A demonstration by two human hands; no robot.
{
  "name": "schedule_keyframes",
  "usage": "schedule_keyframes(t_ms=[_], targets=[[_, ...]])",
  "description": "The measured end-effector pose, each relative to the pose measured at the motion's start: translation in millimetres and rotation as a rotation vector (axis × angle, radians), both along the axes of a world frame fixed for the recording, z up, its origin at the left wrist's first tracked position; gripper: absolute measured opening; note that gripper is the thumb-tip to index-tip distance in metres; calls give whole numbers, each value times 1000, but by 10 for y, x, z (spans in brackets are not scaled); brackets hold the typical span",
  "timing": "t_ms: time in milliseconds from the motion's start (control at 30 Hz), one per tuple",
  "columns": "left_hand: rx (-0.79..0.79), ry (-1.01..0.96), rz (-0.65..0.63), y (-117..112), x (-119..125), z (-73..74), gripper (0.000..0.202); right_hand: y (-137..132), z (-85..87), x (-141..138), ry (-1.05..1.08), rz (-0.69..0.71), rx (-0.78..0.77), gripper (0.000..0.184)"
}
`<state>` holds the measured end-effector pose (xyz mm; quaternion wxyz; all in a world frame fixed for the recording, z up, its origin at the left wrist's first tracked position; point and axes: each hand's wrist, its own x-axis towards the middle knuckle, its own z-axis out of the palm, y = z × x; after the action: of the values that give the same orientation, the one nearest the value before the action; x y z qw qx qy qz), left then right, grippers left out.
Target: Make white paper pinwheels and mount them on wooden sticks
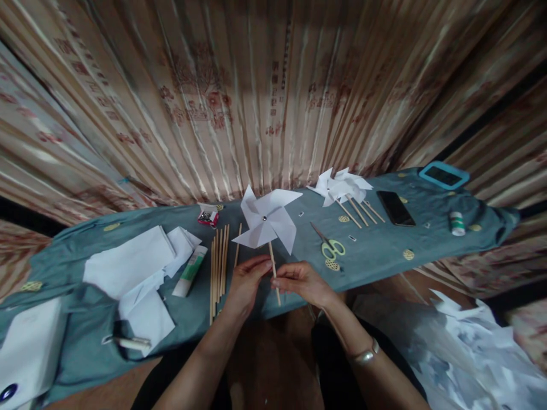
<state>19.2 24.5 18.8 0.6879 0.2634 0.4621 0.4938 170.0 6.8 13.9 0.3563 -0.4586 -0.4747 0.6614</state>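
Observation:
A white paper pinwheel (280,219) with a metal pin at its centre stands upright on a wooden stick (273,262) in front of me. My left hand (252,273) is closed on the stick just below the paper blades. Lower down, my right hand (299,282) pinches the same stick from the right side. Several loose wooden sticks (220,256) lie left of my left hand, beside a white and green glue tube (190,271). Right of the pinwheel lie scissors (332,248) with light green handles.
Finished pinwheels (342,185) lie at the back right near a black phone (395,208). Paper sheets (132,256), a red box of pins (208,216) and a white device (32,344) are on the left. A glue stick (457,224) stands far right; a plastic bag (453,347) holds paper pieces.

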Motion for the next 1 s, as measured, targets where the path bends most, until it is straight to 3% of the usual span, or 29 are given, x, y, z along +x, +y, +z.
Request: schedule_keyframes(t_ms=[233, 400, 533, 633, 1000], targets=[[-12, -17, -26, -3, 81, 29, 33, 26, 12, 20, -8, 25, 10, 39], [33, 48, -34, 8, 85, 3, 30, 83, 120, 282, -100, 28, 0, 40], [43, 92, -61, -9, 113, -46, 28, 171, 204, 531, -49, -360, 83, 47], [46, 120, -97, -38, 144, -78, 28, 212, 214, 575, 76, -485, 72, 52], [134, 171, -90, -76, 212, -107, 24, 103, 251, 511, 174, -382, 89, 35]])
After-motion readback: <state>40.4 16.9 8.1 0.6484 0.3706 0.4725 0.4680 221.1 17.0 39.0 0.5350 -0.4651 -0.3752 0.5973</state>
